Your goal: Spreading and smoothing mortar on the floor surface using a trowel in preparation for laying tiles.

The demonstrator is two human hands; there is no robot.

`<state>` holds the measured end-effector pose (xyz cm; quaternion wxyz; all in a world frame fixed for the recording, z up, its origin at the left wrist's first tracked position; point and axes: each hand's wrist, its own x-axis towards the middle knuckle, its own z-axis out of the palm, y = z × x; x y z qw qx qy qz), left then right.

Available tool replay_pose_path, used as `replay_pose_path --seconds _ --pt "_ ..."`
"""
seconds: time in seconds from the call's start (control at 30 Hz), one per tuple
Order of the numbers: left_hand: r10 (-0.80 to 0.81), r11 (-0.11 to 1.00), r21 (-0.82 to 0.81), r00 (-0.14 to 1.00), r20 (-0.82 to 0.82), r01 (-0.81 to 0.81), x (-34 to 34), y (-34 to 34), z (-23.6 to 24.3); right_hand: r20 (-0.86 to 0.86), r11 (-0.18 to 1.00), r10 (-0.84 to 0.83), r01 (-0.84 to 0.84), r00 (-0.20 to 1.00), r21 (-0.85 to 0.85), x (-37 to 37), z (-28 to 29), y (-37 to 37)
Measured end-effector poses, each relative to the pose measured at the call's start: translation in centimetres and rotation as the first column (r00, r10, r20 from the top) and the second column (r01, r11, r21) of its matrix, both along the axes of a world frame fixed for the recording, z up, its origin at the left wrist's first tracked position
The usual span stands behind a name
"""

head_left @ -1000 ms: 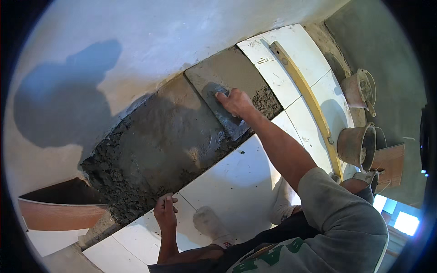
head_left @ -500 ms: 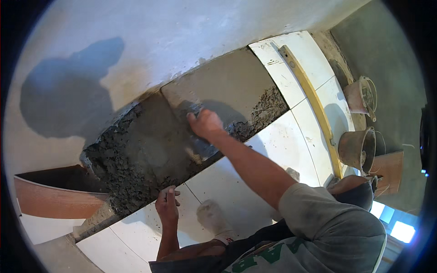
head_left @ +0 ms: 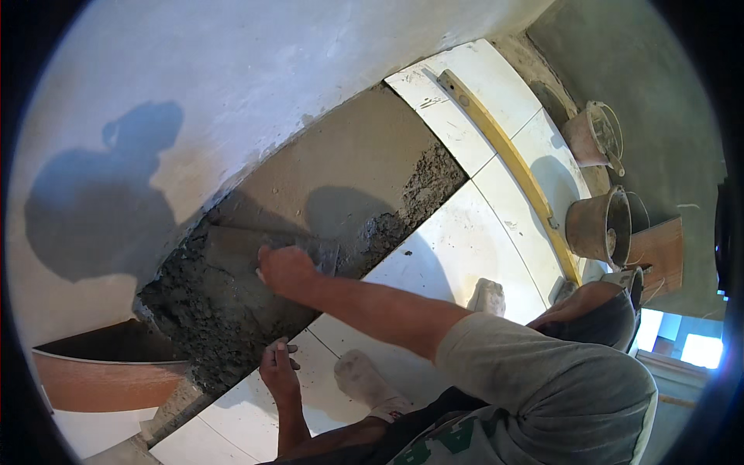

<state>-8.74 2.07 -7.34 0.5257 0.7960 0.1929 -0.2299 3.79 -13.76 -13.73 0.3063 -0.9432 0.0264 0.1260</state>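
My right hand point(head_left: 287, 271) is closed round the handle of a plastering trowel point(head_left: 231, 246), whose long flat blade lies on the wet grey mortar point(head_left: 341, 147). The handle itself is hidden under my fingers. Behind the blade the mortar is smooth, while it stays rough and lumpy at the left end and along the right front edge. My left hand point(head_left: 280, 370) hovers at the front edge of the mortar bed, over the white floor tiles point(head_left: 434, 240). Its fingers are loosely bent and apart, with nothing seen in them.
A yellow spirit level point(head_left: 508, 151) lies across the tiles. Along the right wall stand a bucket point(head_left: 585, 139) and another bucket point(head_left: 589, 231), near a brown board point(head_left: 657, 252). A curved brown-sided piece point(head_left: 108, 384) sits at the left. My feet rest on the tiles.
My right hand has drawn the trowel left and toward me across the mortar, leaving a smoother surface behind it. My left hand has stayed by the mortar's front edge. The view has shifted slightly.
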Motion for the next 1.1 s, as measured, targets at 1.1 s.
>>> replay_pose_path --seconds 1.1 --pt "-0.042 0.999 -0.012 0.999 0.006 0.042 0.4 -2.4 0.0 -0.287 0.952 -0.260 0.295 0.922 0.086 0.3 7.5 -10.1"
